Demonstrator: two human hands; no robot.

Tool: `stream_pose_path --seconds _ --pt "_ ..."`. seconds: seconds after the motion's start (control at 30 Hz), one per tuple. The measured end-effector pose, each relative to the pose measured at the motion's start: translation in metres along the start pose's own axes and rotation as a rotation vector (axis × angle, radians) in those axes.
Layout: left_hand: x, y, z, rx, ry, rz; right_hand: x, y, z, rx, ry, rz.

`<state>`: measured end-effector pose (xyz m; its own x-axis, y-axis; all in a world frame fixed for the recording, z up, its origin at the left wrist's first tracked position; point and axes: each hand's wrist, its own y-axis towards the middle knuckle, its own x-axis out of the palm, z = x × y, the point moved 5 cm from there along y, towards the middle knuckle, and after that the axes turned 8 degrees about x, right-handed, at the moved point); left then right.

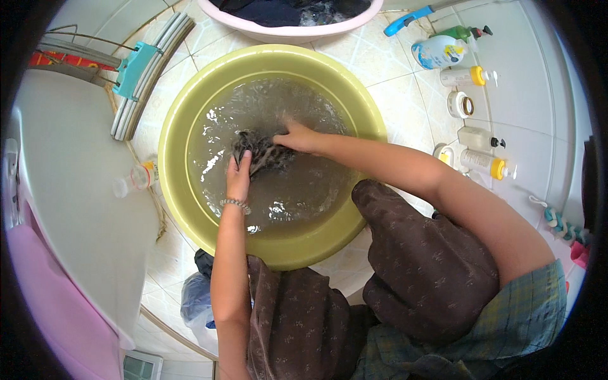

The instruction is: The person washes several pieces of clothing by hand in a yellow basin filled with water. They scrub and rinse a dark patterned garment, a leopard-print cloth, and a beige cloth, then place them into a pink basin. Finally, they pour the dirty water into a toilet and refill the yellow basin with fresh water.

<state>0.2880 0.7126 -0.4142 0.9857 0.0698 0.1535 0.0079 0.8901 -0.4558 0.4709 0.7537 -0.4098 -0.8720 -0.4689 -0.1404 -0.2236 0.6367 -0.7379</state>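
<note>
A wide yellow-green basin (178, 171) holds murky grey water. In it lies a dark, patterned wet cloth (256, 152), bunched up at the surface and partly under water. My left hand (239, 180) grips the near left side of this cloth, thumb on top, with a beaded bracelet (235, 204) at the wrist. From the right, my right hand (300, 137) reaches in and pinches the cloth's right edge; some of its fingers fade into the cloudy water.
A pink tub (285, 31) with dark laundry stands beyond the basin. Several bottles (438, 52) line the right wall. To the left are a teal-headed mop (138, 69), a clear plastic bottle (136, 179) and a white tub-like surface (82, 177). A plastic bag (195, 297) sits near my left forearm.
</note>
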Motion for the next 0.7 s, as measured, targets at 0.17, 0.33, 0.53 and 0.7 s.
stream_pose_path --seconds 0.17,0.33,0.53,0.7 --pt "-0.013 0.002 -0.025 -0.172 -0.111 0.231 0.023 -0.005 0.017 0.294 0.394 -0.173" --pt "0.054 -0.037 0.050 0.128 0.243 0.169 0.050 -0.007 0.018 0.471 0.836 -0.391" --pt "0.095 -0.058 0.089 0.637 0.654 0.025 0.066 0.007 0.045 0.347 0.927 -0.422" --pt "0.074 -0.040 0.093 0.669 0.895 0.109 0.059 -0.034 -0.015 0.329 1.079 -0.263"
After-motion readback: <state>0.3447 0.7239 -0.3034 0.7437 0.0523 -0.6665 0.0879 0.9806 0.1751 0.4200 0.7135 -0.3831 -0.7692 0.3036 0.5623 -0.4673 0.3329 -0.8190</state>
